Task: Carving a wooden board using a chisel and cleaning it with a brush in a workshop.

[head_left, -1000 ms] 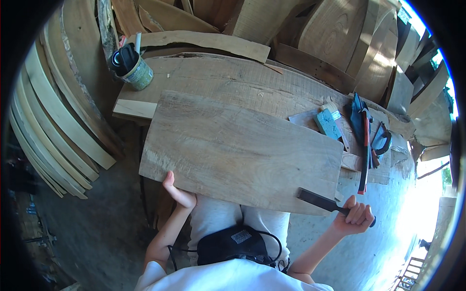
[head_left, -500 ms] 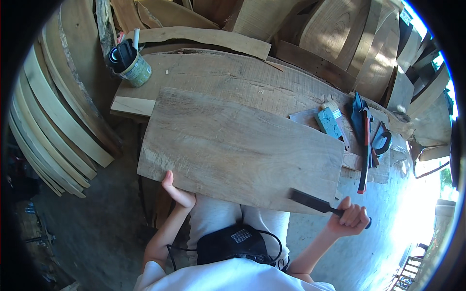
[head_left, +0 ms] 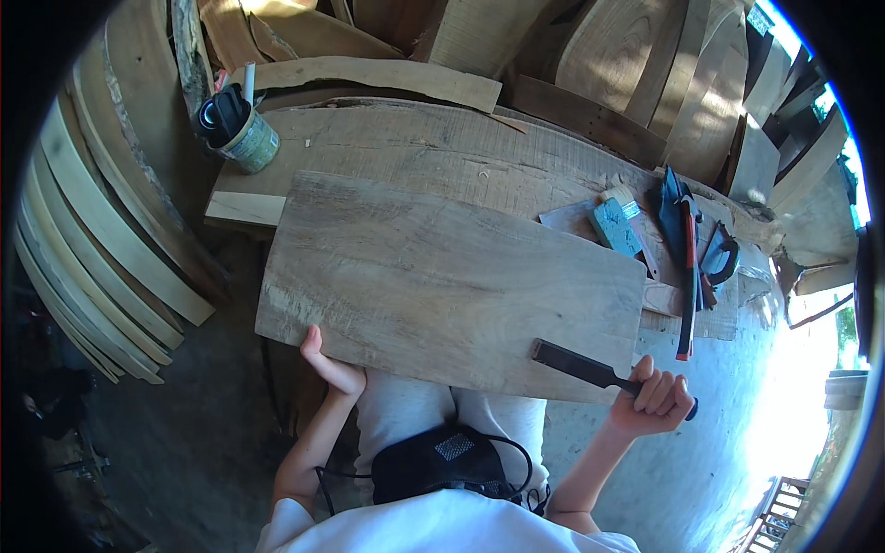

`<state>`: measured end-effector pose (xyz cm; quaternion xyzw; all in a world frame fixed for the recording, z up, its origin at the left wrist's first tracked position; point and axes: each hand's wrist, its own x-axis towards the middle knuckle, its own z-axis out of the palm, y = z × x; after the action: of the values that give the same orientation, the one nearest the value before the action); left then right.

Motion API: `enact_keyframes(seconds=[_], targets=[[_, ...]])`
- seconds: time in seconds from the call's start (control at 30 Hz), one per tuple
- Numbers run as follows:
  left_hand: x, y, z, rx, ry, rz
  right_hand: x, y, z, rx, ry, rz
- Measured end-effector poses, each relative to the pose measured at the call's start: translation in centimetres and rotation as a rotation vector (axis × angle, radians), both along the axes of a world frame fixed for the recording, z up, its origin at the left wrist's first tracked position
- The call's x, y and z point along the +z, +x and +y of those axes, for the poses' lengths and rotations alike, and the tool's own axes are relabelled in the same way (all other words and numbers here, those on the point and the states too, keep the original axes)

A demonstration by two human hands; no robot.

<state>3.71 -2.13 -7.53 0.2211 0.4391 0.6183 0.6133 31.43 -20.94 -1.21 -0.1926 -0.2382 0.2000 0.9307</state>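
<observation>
A wide wooden board (head_left: 442, 286), grey-brown and rough along its left part, lies across my lap and the bench edge. My left hand (head_left: 334, 364) grips its near edge at the left, thumb on top; the other fingers are hidden beneath. In my right hand (head_left: 653, 401), fingers are wrapped round the dark handle of a wide chisel (head_left: 573, 362). Its flat dark blade points left over the board's near right corner. Whether the blade touches the wood, I cannot tell.
Behind the board stretches a thick wooden bench (head_left: 396, 134). A tin (head_left: 253, 147) of tools stands at its far left. At right lie a blue block (head_left: 616, 229), a paintbrush (head_left: 625, 201) and a handsaw (head_left: 719, 258). Curved planks (head_left: 120, 221) lean at left.
My right hand has moved slightly up and left with the chisel, so its blade sits farther over the board. My left hand keeps its grip on the edge.
</observation>
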Motion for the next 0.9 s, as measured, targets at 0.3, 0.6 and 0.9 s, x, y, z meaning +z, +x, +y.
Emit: enact_keyframes(seconds=[0.3, 0.6, 0.9], targets=[[-0.3, -0.3, 0.3, 0.012, -0.004, -0.007, -0.3, 2.1, -3.3, -0.143, -0.031, 0.016], [-0.6, -0.4, 0.1, 0.001, 0.017, 0.017, -0.2, -0.2, 0.0, 0.052, -0.017, -0.014], [-0.5, -0.5, 0.4, -0.010, 0.046, 0.006, -0.6, 2.7, -4.5, -0.156, -0.025, -0.028]])
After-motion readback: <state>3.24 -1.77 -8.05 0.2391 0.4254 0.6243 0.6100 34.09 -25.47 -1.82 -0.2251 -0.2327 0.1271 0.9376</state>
